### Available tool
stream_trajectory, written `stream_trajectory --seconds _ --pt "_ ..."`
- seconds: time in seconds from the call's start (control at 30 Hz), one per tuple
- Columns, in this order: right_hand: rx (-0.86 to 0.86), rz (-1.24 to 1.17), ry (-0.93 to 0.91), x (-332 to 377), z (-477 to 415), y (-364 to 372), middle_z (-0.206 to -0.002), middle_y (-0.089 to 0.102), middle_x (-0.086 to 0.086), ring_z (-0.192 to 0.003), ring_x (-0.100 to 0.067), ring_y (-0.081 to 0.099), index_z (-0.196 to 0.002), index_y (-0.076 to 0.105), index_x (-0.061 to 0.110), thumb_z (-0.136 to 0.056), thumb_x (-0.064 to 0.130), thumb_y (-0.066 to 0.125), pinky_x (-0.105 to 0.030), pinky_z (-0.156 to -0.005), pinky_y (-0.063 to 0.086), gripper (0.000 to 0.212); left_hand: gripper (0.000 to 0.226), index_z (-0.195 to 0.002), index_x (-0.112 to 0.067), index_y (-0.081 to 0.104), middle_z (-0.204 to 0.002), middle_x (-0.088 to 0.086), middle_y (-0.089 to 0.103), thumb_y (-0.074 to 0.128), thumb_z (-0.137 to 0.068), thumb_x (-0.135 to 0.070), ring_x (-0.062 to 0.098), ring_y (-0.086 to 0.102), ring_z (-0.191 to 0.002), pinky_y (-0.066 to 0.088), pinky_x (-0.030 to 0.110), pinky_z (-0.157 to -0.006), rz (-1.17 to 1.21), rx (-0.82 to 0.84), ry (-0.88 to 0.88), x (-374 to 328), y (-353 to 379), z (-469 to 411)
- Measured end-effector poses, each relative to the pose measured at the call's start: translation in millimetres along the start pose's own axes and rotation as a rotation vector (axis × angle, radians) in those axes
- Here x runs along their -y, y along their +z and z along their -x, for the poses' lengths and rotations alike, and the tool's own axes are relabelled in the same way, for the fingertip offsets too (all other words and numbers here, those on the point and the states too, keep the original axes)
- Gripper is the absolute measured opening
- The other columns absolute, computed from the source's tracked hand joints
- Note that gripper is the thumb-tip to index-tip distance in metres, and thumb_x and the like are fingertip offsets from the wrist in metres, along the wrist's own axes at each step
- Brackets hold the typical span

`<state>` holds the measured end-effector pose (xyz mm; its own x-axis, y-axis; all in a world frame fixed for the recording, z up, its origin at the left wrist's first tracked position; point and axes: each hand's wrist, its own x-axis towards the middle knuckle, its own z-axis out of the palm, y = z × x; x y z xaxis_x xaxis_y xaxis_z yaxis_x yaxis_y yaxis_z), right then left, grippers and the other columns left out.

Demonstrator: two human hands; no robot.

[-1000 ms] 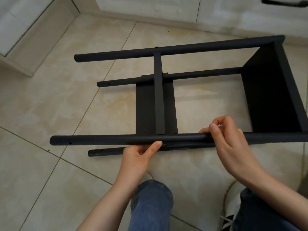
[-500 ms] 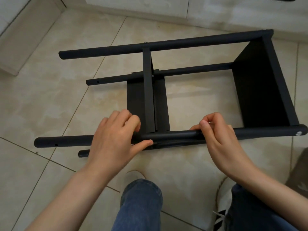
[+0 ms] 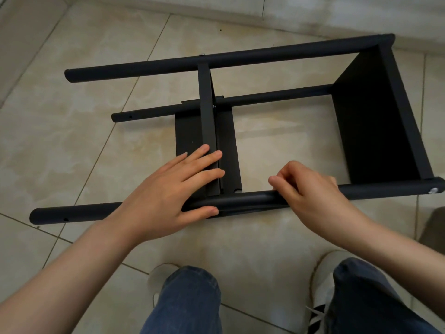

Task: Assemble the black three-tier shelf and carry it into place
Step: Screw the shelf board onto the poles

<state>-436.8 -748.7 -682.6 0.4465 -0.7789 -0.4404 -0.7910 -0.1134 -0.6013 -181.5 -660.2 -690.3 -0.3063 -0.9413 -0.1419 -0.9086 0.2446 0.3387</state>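
Observation:
The black shelf frame (image 3: 240,59) lies on its side on the tiled floor, its round posts running left to right. One shelf panel (image 3: 375,121) is fixed at the right end. A second panel (image 3: 207,112) stands in the middle between the posts. My left hand (image 3: 173,191) lies flat with straight fingers on that middle panel, thumb along the near post (image 3: 77,212). My right hand (image 3: 310,194) curls its fingers over the near post just right of the middle panel. A silver screw head (image 3: 434,190) shows at the post's right end.
White cabinet bases (image 3: 337,15) run along the far edge of the floor. My knees in blue jeans (image 3: 190,302) and white shoes (image 3: 325,278) are close under the near post. Beige floor tiles (image 3: 72,145) lie to the left of the frame.
My left hand moved from under the near post up over it and flattened its fingers onto the middle panel. The right hand stayed on the post. The view shifted closer.

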Motion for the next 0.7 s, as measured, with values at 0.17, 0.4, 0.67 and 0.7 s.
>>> stream_trajectory --seconds 0.17,0.4,0.67,0.7 --pt "0.135 -0.051 -0.088 9 -24 -12 -0.083 0.067 0.01 -0.082 -0.004 0.062 -0.084 0.064 0.031 -0.087 0.047 0.061 -0.031 -0.083 0.053 0.016 0.064 -0.148 -0.026 0.047 -0.166 -0.009 0.023 0.043 -0.096 -0.062 0.008 0.009 -0.156 0.02 0.038 -0.123 0.024 -0.033 0.016 1 4 0" --pt "0.256 -0.186 -0.174 10 -58 -8 -0.075 0.074 0.014 -0.072 0.0 0.069 -0.082 0.076 0.027 -0.084 0.024 0.076 -0.015 -0.067 0.055 0.004 0.064 -0.147 -0.023 0.05 -0.165 -0.005 0.028 0.047 -0.096 -0.06 0.013 0.016 -0.155 0.039 0.044 -0.115 0.062 -0.063 0.018 1 6 1" --pt "0.404 -0.339 -0.074 17 -75 8 -0.071 0.075 0.003 -0.056 0.001 0.063 -0.087 0.073 0.017 -0.085 0.005 0.068 -0.011 -0.055 0.049 0.013 0.063 -0.145 -0.019 0.053 -0.164 -0.003 0.031 0.05 -0.095 -0.058 0.015 0.019 -0.155 0.048 0.048 -0.107 0.082 -0.066 0.01 0 5 1" --pt "0.424 -0.356 -0.07 19 -78 9 -0.07 0.075 0.003 -0.056 0.001 0.063 -0.087 0.074 0.015 -0.086 0.004 0.067 -0.011 -0.057 0.05 0.013 0.063 -0.145 -0.019 0.054 -0.164 -0.003 0.031 0.05 -0.095 -0.058 0.016 0.019 -0.155 0.048 0.048 -0.107 0.081 -0.066 0.01 0 5 0"
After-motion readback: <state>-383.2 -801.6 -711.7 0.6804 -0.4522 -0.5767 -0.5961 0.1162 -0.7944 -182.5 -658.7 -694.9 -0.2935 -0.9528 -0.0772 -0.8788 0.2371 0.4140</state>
